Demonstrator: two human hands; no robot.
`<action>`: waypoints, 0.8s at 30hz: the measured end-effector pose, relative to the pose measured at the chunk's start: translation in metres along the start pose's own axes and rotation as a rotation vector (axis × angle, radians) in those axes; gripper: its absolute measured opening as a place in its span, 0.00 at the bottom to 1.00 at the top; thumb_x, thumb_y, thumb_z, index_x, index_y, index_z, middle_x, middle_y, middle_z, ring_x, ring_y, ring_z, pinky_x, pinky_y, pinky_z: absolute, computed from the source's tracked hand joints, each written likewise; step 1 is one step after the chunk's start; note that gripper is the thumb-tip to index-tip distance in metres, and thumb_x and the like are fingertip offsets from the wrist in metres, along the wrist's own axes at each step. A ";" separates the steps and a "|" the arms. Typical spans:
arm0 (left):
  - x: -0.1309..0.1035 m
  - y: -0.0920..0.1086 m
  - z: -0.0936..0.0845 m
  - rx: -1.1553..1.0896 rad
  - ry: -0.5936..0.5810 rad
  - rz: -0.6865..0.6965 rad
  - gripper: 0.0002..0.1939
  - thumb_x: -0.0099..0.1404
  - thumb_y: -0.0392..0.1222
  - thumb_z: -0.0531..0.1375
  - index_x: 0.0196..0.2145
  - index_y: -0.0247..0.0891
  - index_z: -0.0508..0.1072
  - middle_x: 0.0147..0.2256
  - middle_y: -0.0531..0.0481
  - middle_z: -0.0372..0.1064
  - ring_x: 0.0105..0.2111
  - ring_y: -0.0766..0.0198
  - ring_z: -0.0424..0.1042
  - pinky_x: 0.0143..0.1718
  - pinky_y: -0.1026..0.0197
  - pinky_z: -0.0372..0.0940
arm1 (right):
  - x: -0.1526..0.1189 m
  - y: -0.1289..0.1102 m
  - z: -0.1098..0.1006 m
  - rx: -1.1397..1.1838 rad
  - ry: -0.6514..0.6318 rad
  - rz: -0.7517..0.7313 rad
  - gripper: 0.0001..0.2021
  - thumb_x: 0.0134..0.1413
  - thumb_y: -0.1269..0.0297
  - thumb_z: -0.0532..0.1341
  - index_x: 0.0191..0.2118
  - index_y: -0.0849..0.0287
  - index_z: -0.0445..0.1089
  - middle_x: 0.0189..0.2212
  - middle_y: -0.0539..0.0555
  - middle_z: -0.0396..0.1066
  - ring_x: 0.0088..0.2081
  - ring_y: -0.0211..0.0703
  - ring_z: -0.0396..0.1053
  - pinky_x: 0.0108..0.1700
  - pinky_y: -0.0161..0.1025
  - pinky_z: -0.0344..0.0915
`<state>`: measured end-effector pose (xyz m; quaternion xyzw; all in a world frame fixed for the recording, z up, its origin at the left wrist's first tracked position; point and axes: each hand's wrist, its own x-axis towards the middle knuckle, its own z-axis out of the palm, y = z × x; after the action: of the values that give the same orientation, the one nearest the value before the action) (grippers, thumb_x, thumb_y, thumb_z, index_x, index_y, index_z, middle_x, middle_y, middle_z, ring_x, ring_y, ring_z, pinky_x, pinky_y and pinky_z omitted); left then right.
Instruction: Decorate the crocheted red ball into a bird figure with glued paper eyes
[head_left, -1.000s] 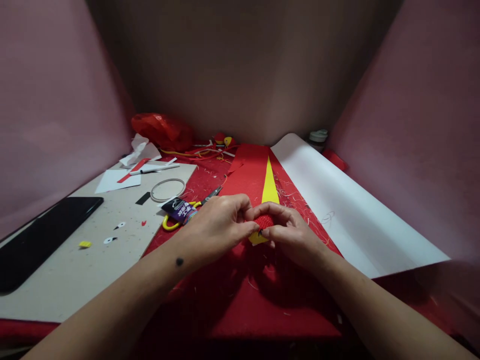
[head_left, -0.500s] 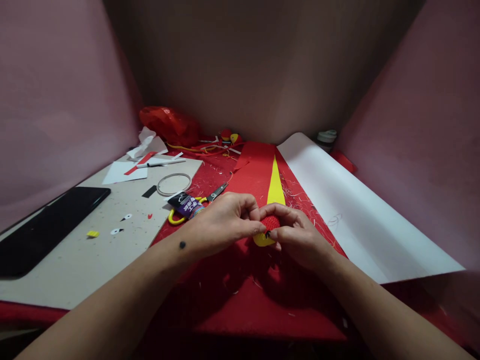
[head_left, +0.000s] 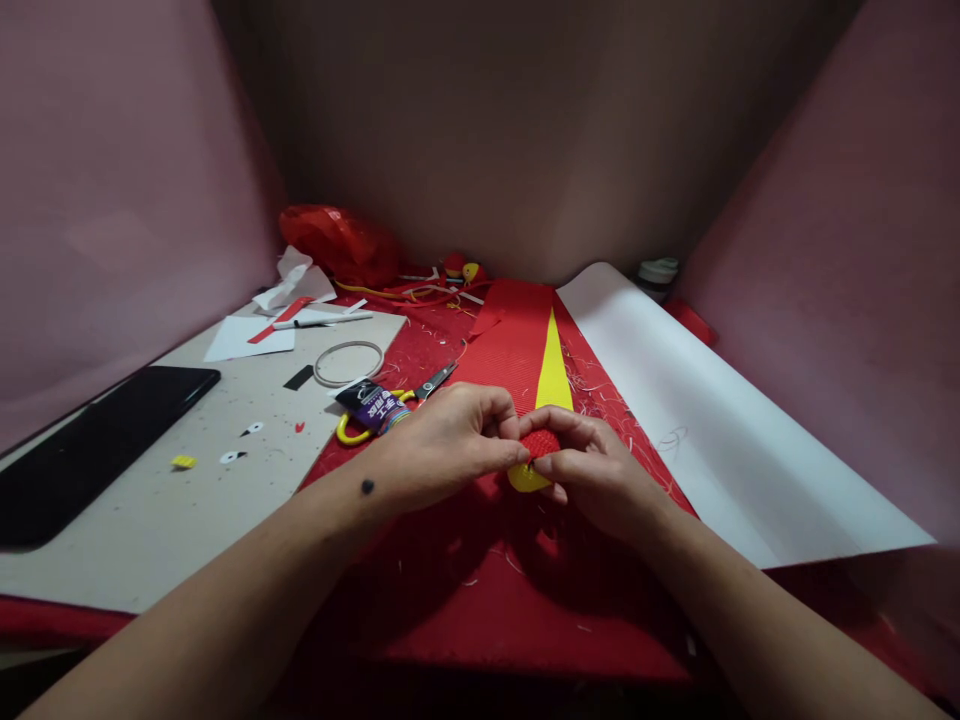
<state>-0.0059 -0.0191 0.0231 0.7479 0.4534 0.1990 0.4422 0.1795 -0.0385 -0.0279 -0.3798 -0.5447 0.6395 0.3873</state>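
A small rounded craft piece, textured red on top and yellow below, is held between my two hands above the red cloth. My right hand curls around its right side, thumb pressed to the front. My left hand comes in from the left with thumb and fingertips closed against the edge of the same piece. A tiny dark bit shows at the fingertips, too small to make out. Under my left wrist sit a purple and black glue tube and yellow-handled scissors.
On the grey board lie a black phone, paper eye cut-outs, a yellow scrap, a ring and a white pen. Red corrugated paper and white sheet stretch behind. Two red-yellow figures stand far back.
My right thumb has shifted slightly left on the piece, and the dark bit beside it is now mostly covered. Both hands otherwise keep their places.
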 end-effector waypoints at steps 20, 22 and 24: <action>0.002 0.002 0.005 0.098 -0.009 -0.002 0.09 0.57 0.42 0.58 0.23 0.37 0.65 0.21 0.57 0.61 0.21 0.71 0.57 0.20 0.66 0.50 | -0.002 -0.005 0.004 -0.036 0.039 0.019 0.14 0.40 0.74 0.58 0.37 0.58 0.72 0.24 0.49 0.68 0.21 0.32 0.55 0.23 0.34 0.52; 0.002 0.001 0.006 0.103 -0.008 0.011 0.08 0.57 0.42 0.58 0.24 0.37 0.65 0.22 0.56 0.63 0.23 0.71 0.58 0.21 0.66 0.52 | -0.002 -0.004 0.004 -0.030 0.042 0.020 0.14 0.40 0.74 0.59 0.36 0.58 0.72 0.25 0.49 0.68 0.21 0.32 0.55 0.23 0.34 0.51; 0.002 0.000 0.006 0.104 -0.010 0.013 0.08 0.58 0.43 0.57 0.24 0.37 0.66 0.22 0.56 0.63 0.23 0.70 0.59 0.22 0.66 0.53 | -0.002 -0.004 0.004 -0.029 0.046 0.026 0.13 0.40 0.73 0.59 0.36 0.58 0.71 0.24 0.49 0.68 0.21 0.33 0.55 0.23 0.35 0.51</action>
<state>-0.0007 -0.0204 0.0196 0.7738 0.4558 0.1744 0.4037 0.1771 -0.0416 -0.0232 -0.4073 -0.5398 0.6276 0.3857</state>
